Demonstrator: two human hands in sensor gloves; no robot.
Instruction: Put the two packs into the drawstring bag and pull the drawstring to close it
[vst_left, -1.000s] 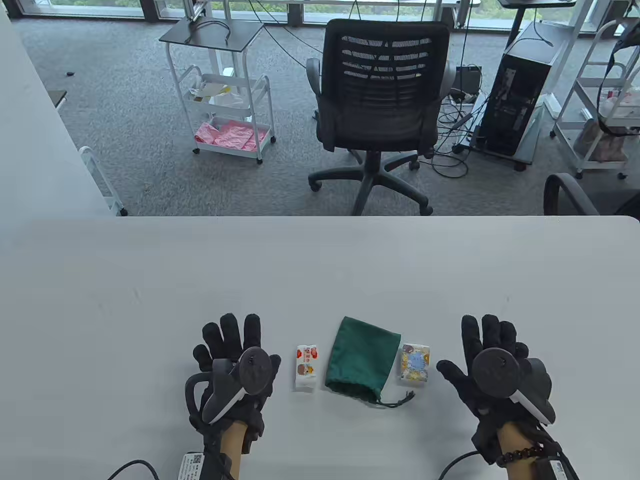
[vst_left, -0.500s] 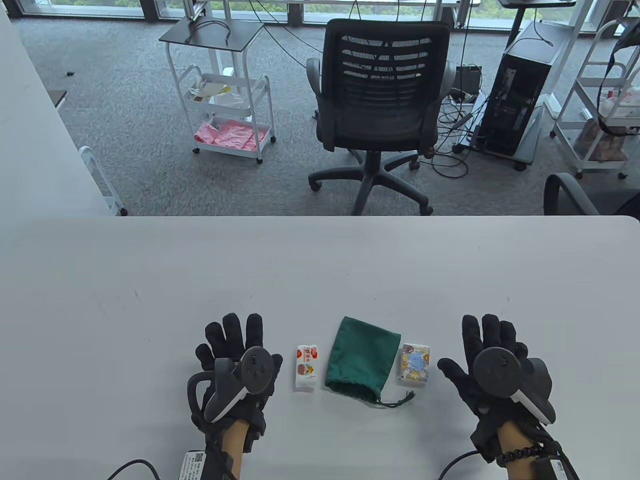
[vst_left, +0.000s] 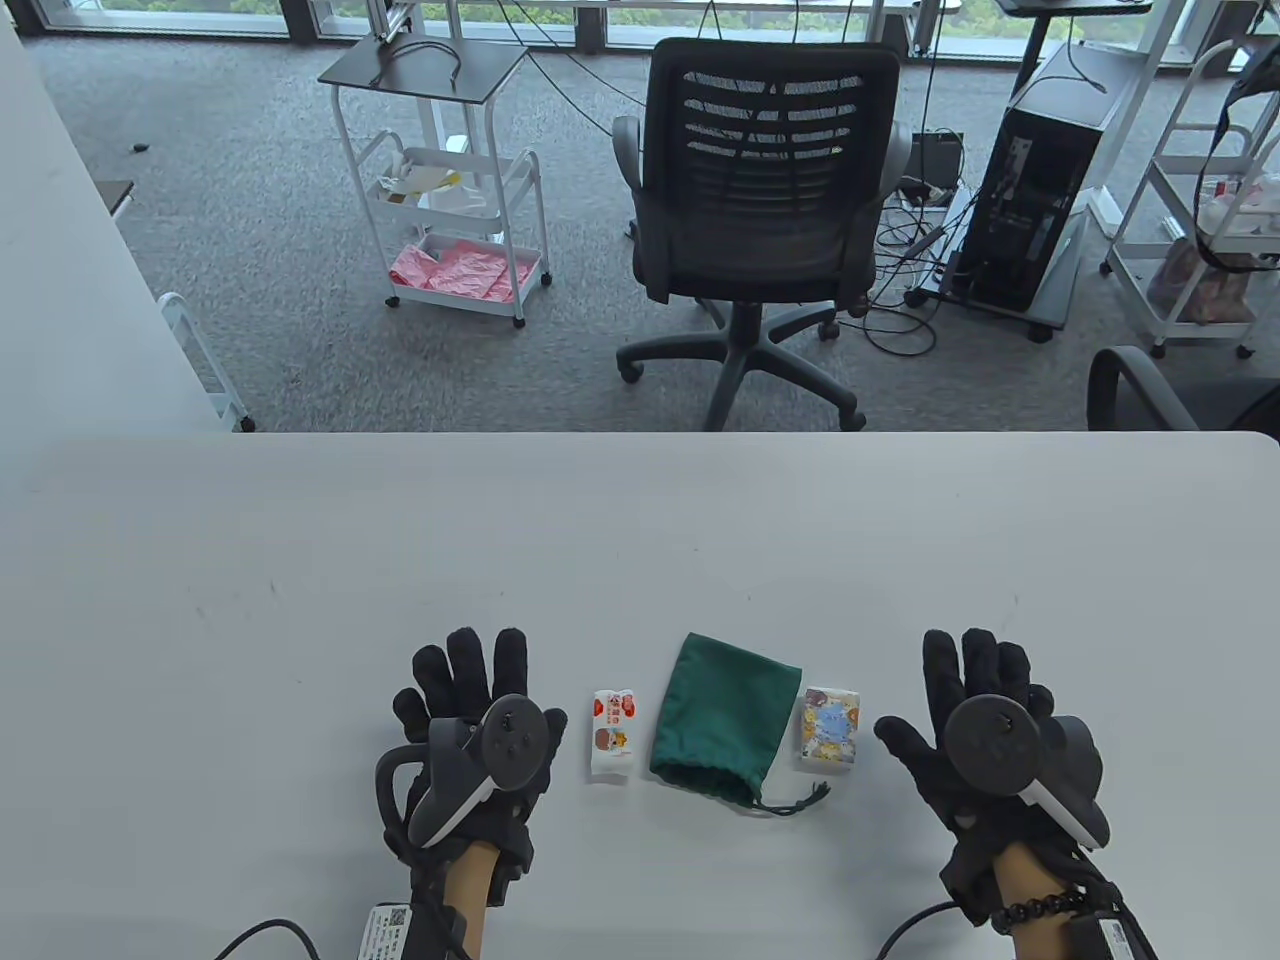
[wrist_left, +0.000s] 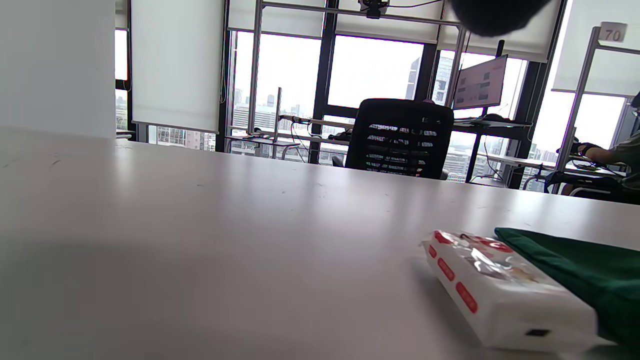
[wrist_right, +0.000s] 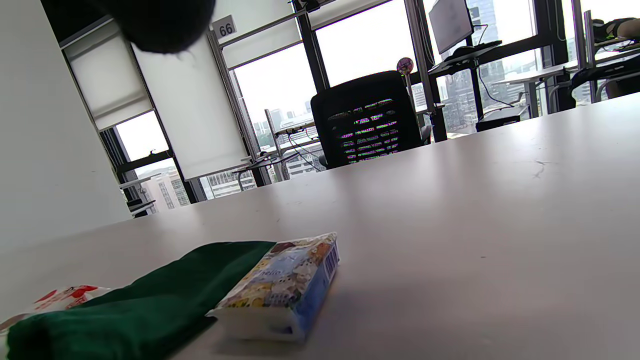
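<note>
Nothing started yet. L to R on the white tabletop (vst_left: 640, 540): left hand (vst_left: 470, 740) flat, grip wide, empty; red-and-white plastic pack (vst_left: 612, 735); flat green cloth drawstring bag (vst_left: 725, 728), mouth cinched; blue-yellow printed pack (vst_left: 829, 727) touching it; right hand (vst_left: 985, 745) flat, empty. Next: loosen bag mouth w/ both hands.

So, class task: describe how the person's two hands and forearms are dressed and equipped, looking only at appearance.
Both hands wear black fabric sensor gloves. The left hand carries a dark grey tracker with a round buttoned face and a loop strap. The right hand carries a similar tracker with a plain round disc and a pale underside. Both forearms are bare; the right wrist has a dark beaded bracelet. Black cables trail from each wrist, and a white printed label sits by the left.
</note>
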